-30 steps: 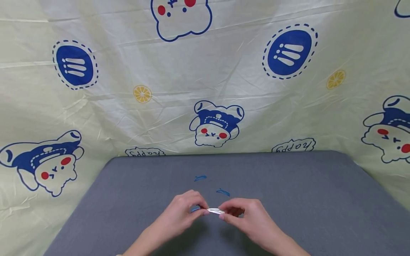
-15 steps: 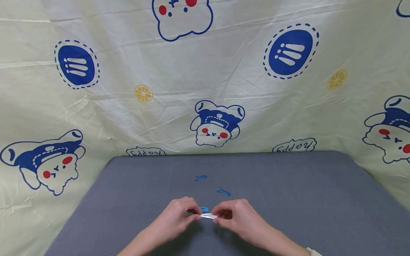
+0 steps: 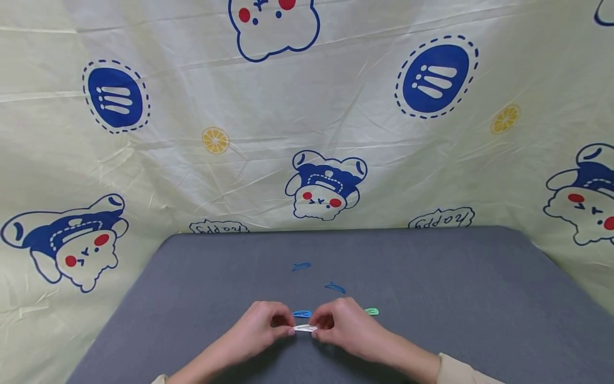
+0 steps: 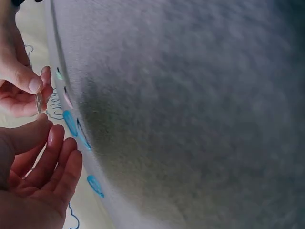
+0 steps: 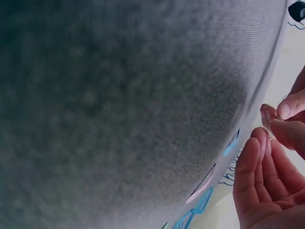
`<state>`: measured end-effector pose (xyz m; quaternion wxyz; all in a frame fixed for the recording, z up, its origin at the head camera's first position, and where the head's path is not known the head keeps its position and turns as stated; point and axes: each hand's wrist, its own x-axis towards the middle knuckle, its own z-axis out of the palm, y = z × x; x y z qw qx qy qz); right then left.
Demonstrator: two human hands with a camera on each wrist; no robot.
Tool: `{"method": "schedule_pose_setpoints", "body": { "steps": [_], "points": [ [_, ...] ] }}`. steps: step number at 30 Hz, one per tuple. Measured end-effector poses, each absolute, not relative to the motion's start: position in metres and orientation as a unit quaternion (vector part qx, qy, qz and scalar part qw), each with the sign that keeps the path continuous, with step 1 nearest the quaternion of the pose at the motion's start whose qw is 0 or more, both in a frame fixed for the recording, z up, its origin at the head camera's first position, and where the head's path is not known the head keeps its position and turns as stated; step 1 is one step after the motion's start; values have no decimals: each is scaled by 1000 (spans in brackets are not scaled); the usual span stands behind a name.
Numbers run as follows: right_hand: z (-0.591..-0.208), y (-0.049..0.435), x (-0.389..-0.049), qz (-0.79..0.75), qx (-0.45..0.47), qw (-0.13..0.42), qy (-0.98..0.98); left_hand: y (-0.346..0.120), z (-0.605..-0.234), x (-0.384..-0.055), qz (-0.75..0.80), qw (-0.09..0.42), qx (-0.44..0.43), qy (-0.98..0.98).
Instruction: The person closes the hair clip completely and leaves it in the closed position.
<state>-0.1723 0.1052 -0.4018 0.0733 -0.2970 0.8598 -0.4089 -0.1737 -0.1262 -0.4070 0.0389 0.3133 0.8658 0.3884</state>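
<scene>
A small white snap hair clip (image 3: 305, 328) is held lengthwise between my two hands, just above the table. My left hand (image 3: 261, 326) pinches its left end with thumb and forefinger. Its right end is pinched the same way by my right hand (image 3: 349, 329). The left wrist view shows the clip (image 4: 39, 101) edge-on between the fingertips; in the right wrist view fingers mostly cover it. Right behind it lies a light blue hair clip (image 3: 302, 314). A green hair clip (image 3: 372, 311) shows past my right knuckles.
Two darker blue hair clips, one at the back (image 3: 301, 266) and one nearer (image 3: 335, 288), lie on the grey table (image 3: 431, 272). A pink hair clip (image 5: 202, 183) appears in the wrist views. A printed cloth (image 3: 259, 181) hangs behind the table.
Both hands have moved left and slightly nearer with the white hair clip. The light blue clip is now uncovered, and the green clip has come into view beside the right hand.
</scene>
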Motion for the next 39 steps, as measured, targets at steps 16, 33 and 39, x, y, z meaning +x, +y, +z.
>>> {"method": "schedule_pose_setpoints", "body": {
  "steps": [16, 33, 39],
  "points": [
    [-412, 98, -185, -393, -298, 98, 864, -131, -416, -187, 384, 59, 313, 867],
    [-420, 97, -187, -393, -296, 104, 864, -131, -425, -191, 402, 63, 307, 860],
    [-420, 98, -186, -398, -293, 103, 863, -130, -424, -189, 398, 58, 307, 863]
  ]
}}
